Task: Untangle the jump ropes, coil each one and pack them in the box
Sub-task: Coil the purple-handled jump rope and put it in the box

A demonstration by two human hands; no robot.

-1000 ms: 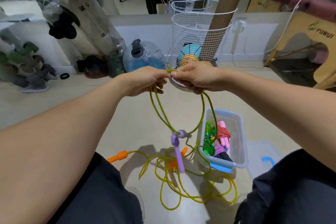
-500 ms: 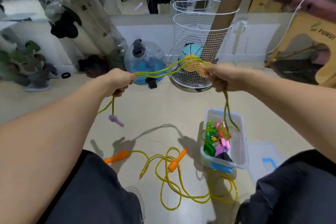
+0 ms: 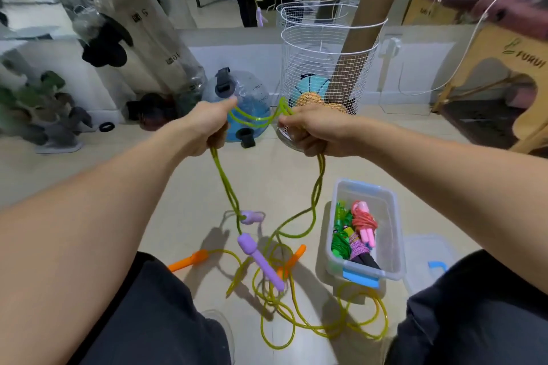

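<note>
Left hand (image 3: 212,127), right hand (image 3: 308,133) both fisted around green jump rope (image 3: 255,121); cord light, limp, slick; purple handles (image 3: 261,264) dangle, better hold.

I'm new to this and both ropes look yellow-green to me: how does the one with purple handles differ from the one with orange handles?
The purple-handled rope is held up, gripped by the left hand and right hand, its handles dangling; the orange-handled rope lies loose on the floor, untouched. The purple handle hangs in the air; the orange handle rests flat. Both cords are translucent yellow-green and still outside the box.
</note>
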